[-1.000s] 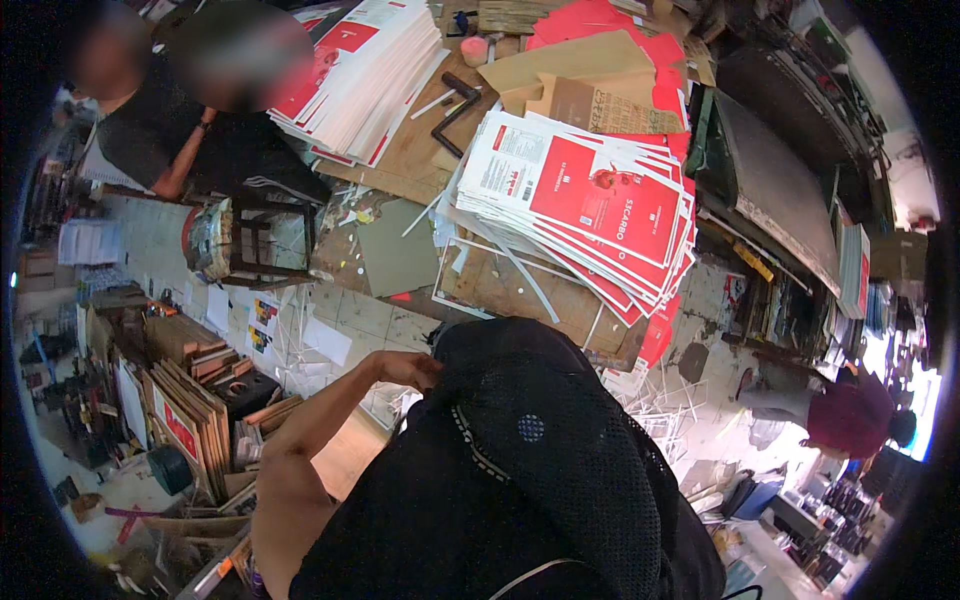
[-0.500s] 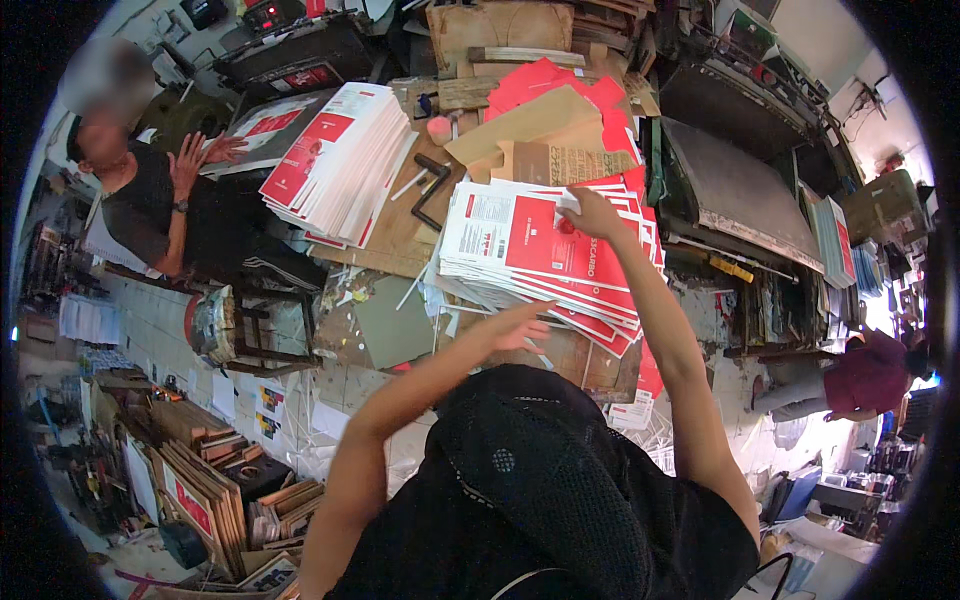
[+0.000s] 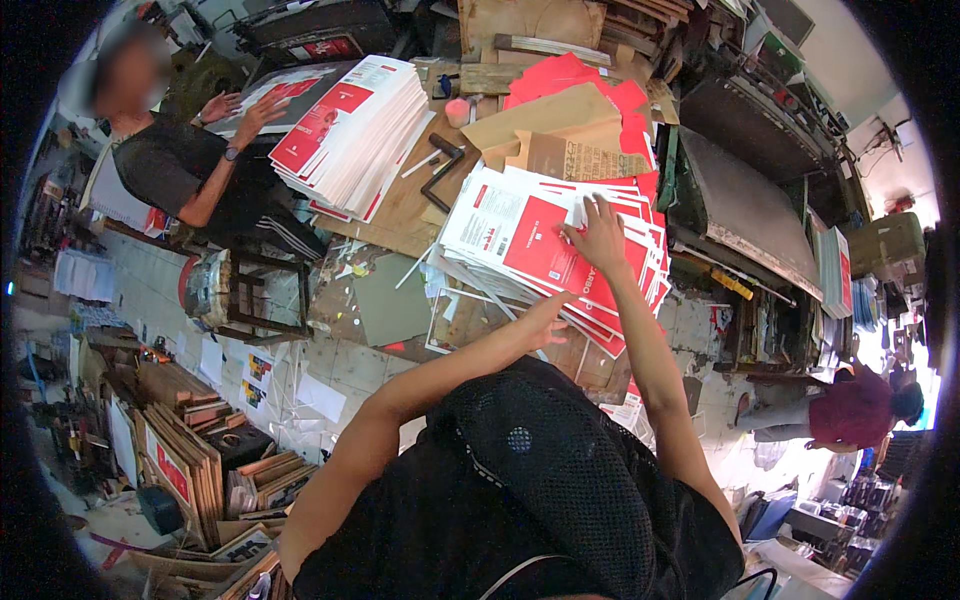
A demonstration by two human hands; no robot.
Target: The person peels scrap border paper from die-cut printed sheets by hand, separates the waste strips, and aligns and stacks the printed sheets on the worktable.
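Note:
A tall, uneven stack of red-and-white printed sheets (image 3: 480,225) lies on the wooden table in front of me. My right hand (image 3: 603,243) rests on the red part of the top sheet, with its fingers spread. Down at the stack's near edge is my left hand (image 3: 543,325), its index finger reaching the sheets' edge and the other fingers apart. Whether it pinches an edge there is hard to see. Several sheets stick out in a fan at the stack's right side.
Another sheet stack (image 3: 350,130) stands to the left, beside a co-worker (image 3: 190,165) with raised hands. Between the stacks lies a dark angled bar (image 3: 440,180). Brown paper (image 3: 545,120) and red sheets (image 3: 560,75) lie beyond. A flat-topped machine (image 3: 745,205) stands right.
My right hand has come nearer across the top sheet, its fingers now more spread. My left hand has moved in to the stack's near edge. The co-worker's hands have shifted.

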